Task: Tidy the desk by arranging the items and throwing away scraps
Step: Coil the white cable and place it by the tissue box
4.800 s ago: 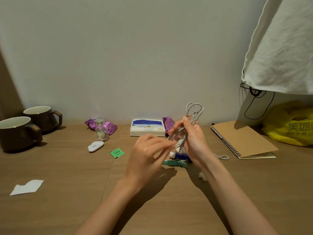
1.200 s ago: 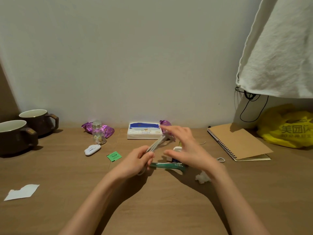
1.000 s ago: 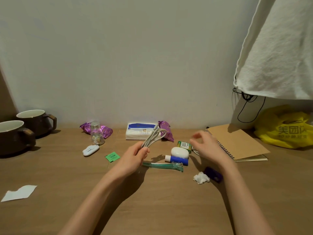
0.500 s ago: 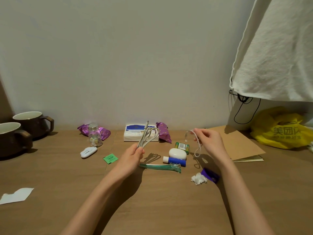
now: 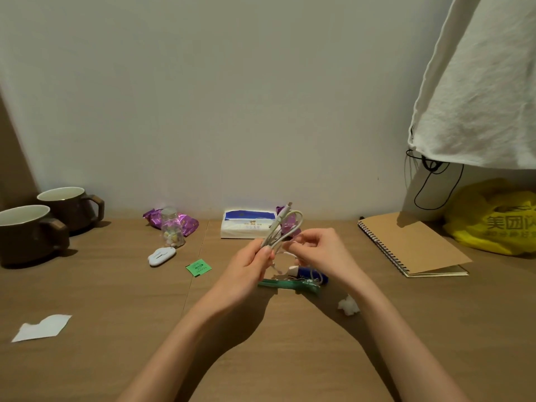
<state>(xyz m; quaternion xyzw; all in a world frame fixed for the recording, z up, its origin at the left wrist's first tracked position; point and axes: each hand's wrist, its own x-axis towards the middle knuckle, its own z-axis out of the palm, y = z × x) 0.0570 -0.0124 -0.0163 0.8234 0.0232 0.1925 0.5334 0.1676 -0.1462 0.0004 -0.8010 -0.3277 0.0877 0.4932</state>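
Two-handed: left hand, right hand grip looped cable above desk middle.

A plain off-white wall rose behind the wooden surface, whose brown top showed a thin seam running front to back. A brown panel edged the wall at far left. The light was dim and even, throwing soft shadows on the wood.

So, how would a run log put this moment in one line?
left hand: grips coiled white cable | right hand: pinches thin white strand beside coil | scraps: paper scrap, tissue wad on desk
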